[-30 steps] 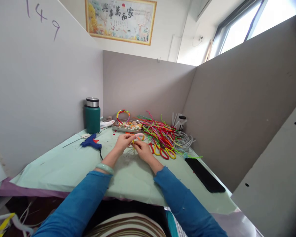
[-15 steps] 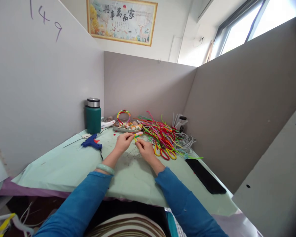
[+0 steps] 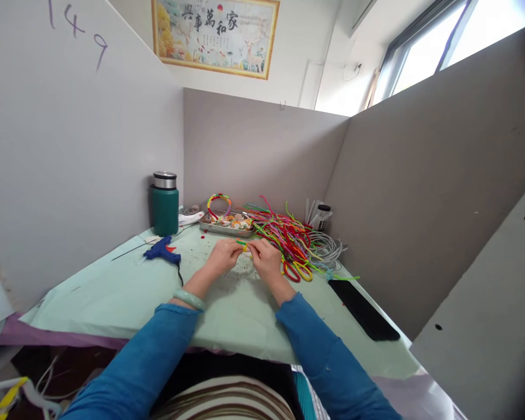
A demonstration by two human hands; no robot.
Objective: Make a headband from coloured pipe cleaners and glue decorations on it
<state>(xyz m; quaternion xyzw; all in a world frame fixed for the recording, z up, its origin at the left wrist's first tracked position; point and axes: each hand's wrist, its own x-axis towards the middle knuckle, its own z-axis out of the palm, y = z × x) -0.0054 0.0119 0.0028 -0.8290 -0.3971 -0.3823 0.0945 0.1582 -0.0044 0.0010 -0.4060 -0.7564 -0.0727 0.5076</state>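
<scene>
Over the middle of the table my left hand and my right hand meet, fingertips almost touching. Both are closed in a pinch on a small yellow and green pipe cleaner piece; most of it is hidden by the fingers. Just beyond my right hand spreads a heap of coloured pipe cleaners. Red-and-yellow-handled scissors lie to the right of that hand, partly under the heap. Behind my hands is a metal tray of small decorations, with a multicoloured wrapped hoop standing at it.
A blue glue gun lies left of my hands, its cord running toward me. Behind it stands a green bottle. On the right are a coil of grey wire and a long black pad. Grey partitions enclose the table.
My hands have come closer together around the piece, my right hand moving up beside my left. Less of the piece shows now, and its pink end is out of sight.
</scene>
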